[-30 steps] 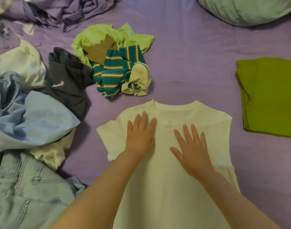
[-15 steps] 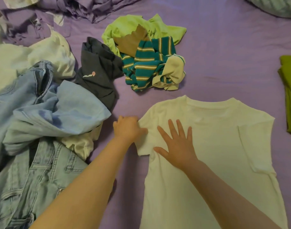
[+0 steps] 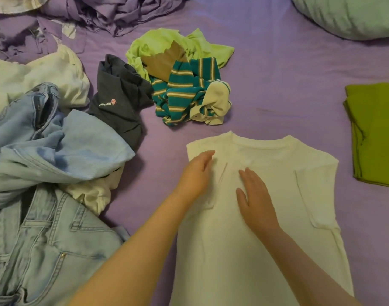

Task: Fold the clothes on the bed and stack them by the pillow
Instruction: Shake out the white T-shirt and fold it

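On purple bed [image 3: 288, 74], white shirt [image 3: 244, 239] — left hand [image 3: 194, 175], right hand [image 3: 255, 195] flat, each grip apart.

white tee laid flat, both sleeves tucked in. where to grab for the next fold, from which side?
Probably the bottom hem of the flat white cotton T-shirt, though it lies out of frame. Come from the near side and lift it toward the collar. Both sleeves lie folded inward, leaving a long narrow panel with its collar far, so a lengthwise fold suits. The left hand and right hand press flat on the chest.
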